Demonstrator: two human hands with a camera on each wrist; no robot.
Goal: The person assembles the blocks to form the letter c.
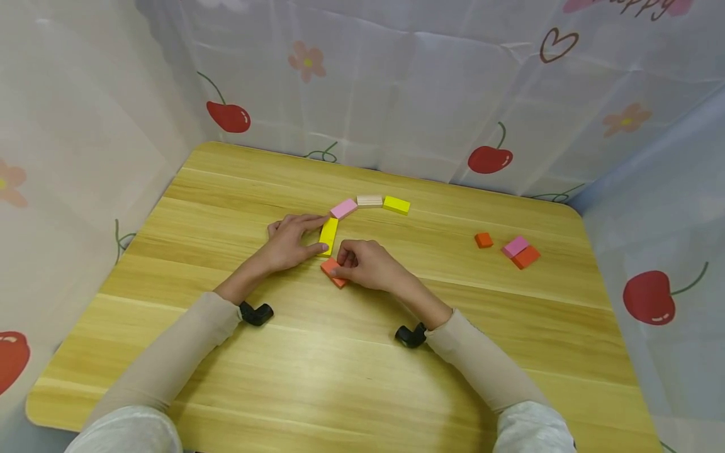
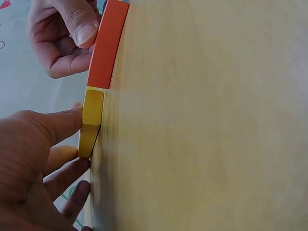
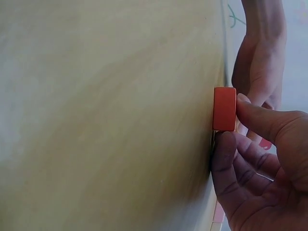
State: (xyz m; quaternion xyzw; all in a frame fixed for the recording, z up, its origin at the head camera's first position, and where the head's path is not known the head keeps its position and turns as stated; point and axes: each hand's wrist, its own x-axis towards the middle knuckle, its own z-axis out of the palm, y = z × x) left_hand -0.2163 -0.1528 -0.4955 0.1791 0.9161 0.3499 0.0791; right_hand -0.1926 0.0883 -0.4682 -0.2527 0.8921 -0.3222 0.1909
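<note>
A yellow block lies on the table in front of my left hand. The left thumb rests on the yellow block's near end, and the fairly straight forefinger reaches its far end. My right hand pinches an orange block between thumb and fingers, seen end-on in the right wrist view. One end of the orange block is right at the near end of the yellow one in the left wrist view. Beyond the yellow block, a pink block, a pale wooden block and another yellow block continue a curved row.
On the right of the wooden table lie a small orange block, a pink block and a red-orange block, the latter two side by side. A patterned curtain hangs behind the table. Black wrist fittings stick out below both forearms.
</note>
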